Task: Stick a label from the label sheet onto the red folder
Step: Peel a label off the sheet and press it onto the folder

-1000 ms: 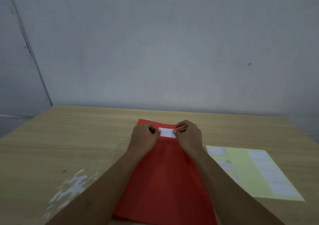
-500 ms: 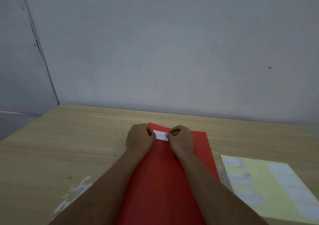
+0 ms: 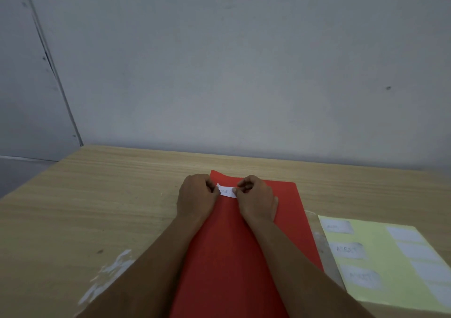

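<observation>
Nearly done: I have the label on the folder and am pressing it flat.

The label (image 3: 228,192) sits near the top edge of the red folder (image 3: 234,256), at frame centre, and I judge it placed but not yet fully smoothed. My left hand (image 3: 196,197) and right hand (image 3: 256,197) are both curled, fingertips pinching or pressing one end each; whether it is fully stuck I cannot tell. The label sheet (image 3: 388,259) lies on the surface (image 3: 97,195) at lower right, just beside the folder. Compared with a second ago my hands have closed in, less of the label shows, and the view has shifted left, so the sheet sits further right.
</observation>
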Demonstrator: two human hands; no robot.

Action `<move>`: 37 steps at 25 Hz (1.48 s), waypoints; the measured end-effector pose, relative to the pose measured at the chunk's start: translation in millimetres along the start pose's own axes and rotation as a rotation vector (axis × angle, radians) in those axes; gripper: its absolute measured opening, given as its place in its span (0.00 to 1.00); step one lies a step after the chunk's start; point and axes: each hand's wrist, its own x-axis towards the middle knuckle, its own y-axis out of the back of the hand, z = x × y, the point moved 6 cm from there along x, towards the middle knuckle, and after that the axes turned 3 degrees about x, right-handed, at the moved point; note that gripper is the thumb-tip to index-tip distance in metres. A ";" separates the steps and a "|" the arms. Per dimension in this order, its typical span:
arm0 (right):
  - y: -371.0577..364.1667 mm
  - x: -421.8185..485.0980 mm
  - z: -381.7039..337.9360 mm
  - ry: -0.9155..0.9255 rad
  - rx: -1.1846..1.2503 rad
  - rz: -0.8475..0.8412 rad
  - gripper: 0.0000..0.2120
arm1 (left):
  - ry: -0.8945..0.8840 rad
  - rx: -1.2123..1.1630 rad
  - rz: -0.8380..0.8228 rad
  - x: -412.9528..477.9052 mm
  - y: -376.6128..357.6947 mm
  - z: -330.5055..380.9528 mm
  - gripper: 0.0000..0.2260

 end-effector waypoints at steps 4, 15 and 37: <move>-1.2 -0.7 0.3 0.014 -0.039 0.008 0.06 | -0.005 -0.011 0.017 -1.2 -0.3 -1.4 0.07; -2.7 -2.0 -3.1 0.050 -0.117 -0.023 0.04 | -0.123 0.103 -0.118 -0.4 -7.3 1.8 0.10; -5.0 -25.5 -6.8 0.210 -0.446 -0.264 0.22 | -0.296 0.525 -0.281 -18.5 -4.5 5.8 0.21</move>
